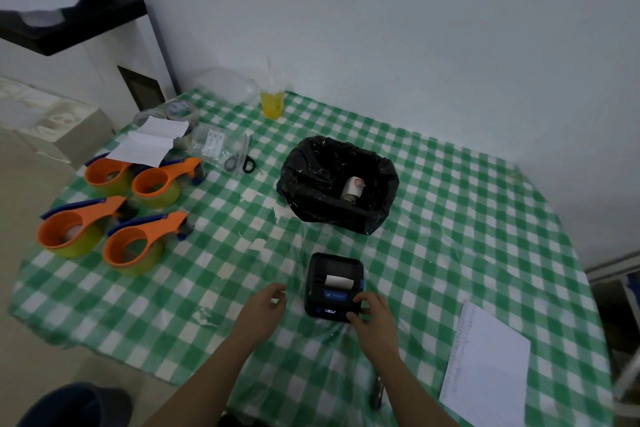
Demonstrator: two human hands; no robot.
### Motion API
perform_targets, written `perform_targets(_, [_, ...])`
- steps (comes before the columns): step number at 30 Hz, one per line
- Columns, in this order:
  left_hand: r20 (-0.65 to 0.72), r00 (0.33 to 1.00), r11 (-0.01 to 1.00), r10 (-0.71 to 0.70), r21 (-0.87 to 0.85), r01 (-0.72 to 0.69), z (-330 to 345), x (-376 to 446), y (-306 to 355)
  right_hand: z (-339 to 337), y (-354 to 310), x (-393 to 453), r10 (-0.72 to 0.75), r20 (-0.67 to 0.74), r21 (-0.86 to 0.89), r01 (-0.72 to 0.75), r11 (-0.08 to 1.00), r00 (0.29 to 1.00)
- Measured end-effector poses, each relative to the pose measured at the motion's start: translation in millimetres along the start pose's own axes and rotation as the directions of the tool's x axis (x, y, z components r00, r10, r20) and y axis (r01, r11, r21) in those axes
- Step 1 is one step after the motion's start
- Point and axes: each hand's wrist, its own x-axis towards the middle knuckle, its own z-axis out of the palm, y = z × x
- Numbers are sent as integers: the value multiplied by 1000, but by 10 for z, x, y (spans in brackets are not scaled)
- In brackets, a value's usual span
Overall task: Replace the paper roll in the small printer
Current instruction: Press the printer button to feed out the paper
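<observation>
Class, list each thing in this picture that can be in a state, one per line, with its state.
printer: lid shut, display lit, paper showing at the slot
right hand: resting on the printer's near right corner
left hand: loosely curled, empty, beside the printer
black bag: open, a paper roll inside
cup: holds yellow drink
scissors: closed

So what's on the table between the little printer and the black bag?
Nothing but bare checked tablecloth lies between the printer and the black bag, as the head view shows.
</observation>
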Motion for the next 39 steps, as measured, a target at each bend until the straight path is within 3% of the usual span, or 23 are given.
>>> perform_targets(7, [-8,1000,1000,9,-19,-9,7,6,11,-2,-2,16,-12,21,-58,13,998,1000])
perform_targets(23, [-9,1000,1000,25,0,-25,35,35,75,-77,-17,-19,26,-69,63,-22,998,997])
perform_targets(39, [-14,999,999,39,38,-39,30,12,103,-127,-4,-50,59,-54,91,-54,994,997])
